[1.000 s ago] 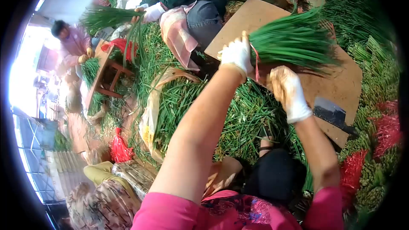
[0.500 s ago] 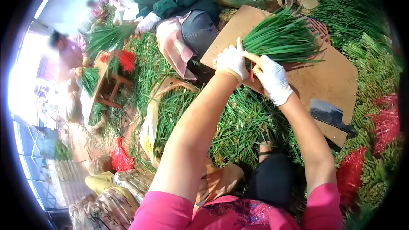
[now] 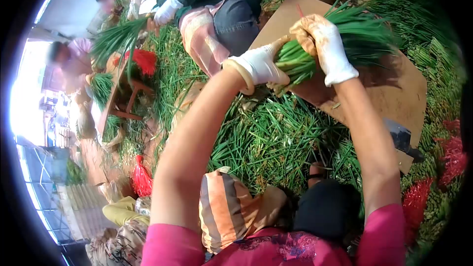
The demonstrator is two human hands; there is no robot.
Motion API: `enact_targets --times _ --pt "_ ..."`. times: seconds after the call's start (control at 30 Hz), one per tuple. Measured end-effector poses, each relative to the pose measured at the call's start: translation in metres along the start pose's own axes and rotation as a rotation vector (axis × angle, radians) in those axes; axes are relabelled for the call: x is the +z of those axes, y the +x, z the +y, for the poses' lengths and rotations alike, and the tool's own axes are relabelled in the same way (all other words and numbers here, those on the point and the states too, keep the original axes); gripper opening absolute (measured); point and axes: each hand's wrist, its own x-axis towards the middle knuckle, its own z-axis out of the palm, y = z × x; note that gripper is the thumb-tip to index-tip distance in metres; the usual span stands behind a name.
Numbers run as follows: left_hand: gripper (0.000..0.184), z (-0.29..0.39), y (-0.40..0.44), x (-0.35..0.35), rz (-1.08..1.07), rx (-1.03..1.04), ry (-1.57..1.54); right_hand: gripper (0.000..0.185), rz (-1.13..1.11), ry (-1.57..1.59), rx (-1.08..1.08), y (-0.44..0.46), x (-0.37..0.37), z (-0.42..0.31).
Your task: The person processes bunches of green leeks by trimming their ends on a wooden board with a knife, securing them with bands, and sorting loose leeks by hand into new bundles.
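A bunch of garlic chives (image 3: 357,32) is held above the tan board (image 3: 389,86), its pale stem ends toward me and its leaves pointing to the upper right. My left hand (image 3: 258,65), in a white glove with a band at the wrist, is closed around the stem ends. Across the top of the bunch lies my right hand (image 3: 322,44), gloved and stained brown at the fingers, which are pinched together. A thin red tie (image 3: 299,11) sticks up just past those fingers; the rest of it is hidden.
A dark blade-like tool (image 3: 398,135) lies at the board's right edge. Loose green trimmings (image 3: 281,143) cover the ground below. Red strips (image 3: 418,199) rest on stacked bunches at right. Opposite sits a co-worker (image 3: 231,24) in a dark green top, holding chives (image 3: 118,39).
The bunch has lifted and tilted off the board. My left hand has moved left and down onto the stem ends; my right hand has moved up over the bunch, with the red tie.
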Motion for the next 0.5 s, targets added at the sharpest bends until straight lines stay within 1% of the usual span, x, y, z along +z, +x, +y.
enact_targets --times 0.03,0.07,0.13,0.17,0.2,0.27,0.3,0.33,0.4,0.43,0.47,0.5 --pt "0.099 -0.012 0.003 0.000 0.005 -0.047 0.092 0.016 0.036 0.049 0.116 0.006 0.006 0.000" --pt "0.098 -0.022 0.007 -0.001 0.013 -0.086 0.192 0.017 0.001 -0.064 0.175 0.014 0.001 0.015" --pt "0.097 -0.033 0.010 -0.008 0.105 -0.046 0.067 0.017 0.038 -0.001 0.307 0.020 -0.005 0.022" --pt "0.096 -0.040 0.012 -0.011 0.147 -0.030 0.003 0.019 0.055 -0.026 0.319 0.025 -0.012 0.024" --pt "0.089 -0.007 -0.003 -0.020 0.243 -0.005 0.368 0.020 0.036 -0.020 0.299 0.026 -0.013 0.025" --pt "0.083 0.014 -0.012 -0.010 0.430 0.171 0.731 0.018 0.006 -0.072 0.299 0.028 -0.016 0.028" --pt "0.087 0.029 -0.015 -0.004 0.408 0.184 0.793 0.016 -0.041 0.025 0.342 0.031 -0.021 0.030" --pt "0.103 0.026 -0.014 0.008 0.482 0.183 0.878 0.016 -0.037 -0.027 0.320 0.031 -0.019 0.030" --pt "0.112 0.011 -0.010 0.027 0.500 0.106 0.921 0.016 -0.026 -0.127 0.274 0.029 -0.017 0.030" --pt "0.115 0.002 -0.005 0.030 0.421 0.020 0.893 0.016 -0.017 -0.177 0.248 0.028 -0.017 0.029" --pt "0.109 -0.008 0.000 0.031 0.309 -0.084 0.761 0.016 -0.025 -0.164 0.265 0.027 -0.018 0.029" --pt "0.106 -0.015 0.002 0.026 0.274 -0.049 0.677 0.017 -0.036 -0.149 0.284 0.026 -0.016 0.028"
